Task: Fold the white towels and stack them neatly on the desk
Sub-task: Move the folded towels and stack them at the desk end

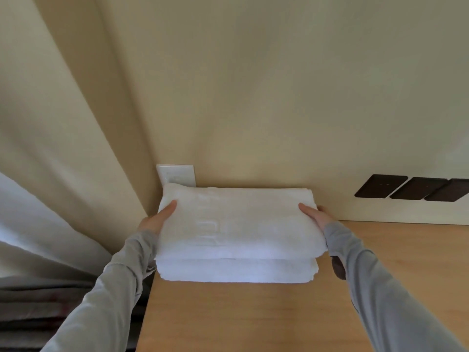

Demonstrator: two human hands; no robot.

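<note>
Both hands are well apart, one at each short end of the upper folded white towel. The left hand grips the left end with its thumb laid flat on top and the fingers hidden under the cloth. The right hand holds the right end the same way, thumb on top, with one fingertip showing just past the far corner. Grey sleeves cover both arms to the wrists. The upper towel sits on a lower folded white towel, overhanging it slightly at the front right; whether its full weight rests there I cannot tell. The stack stands at the back left corner of the wooden desk, close against the cream wall. A white outlet plate shows just behind the stack, dark rectangular wall plates sit further right, and a pale curtain hangs to the left of the desk.
</note>
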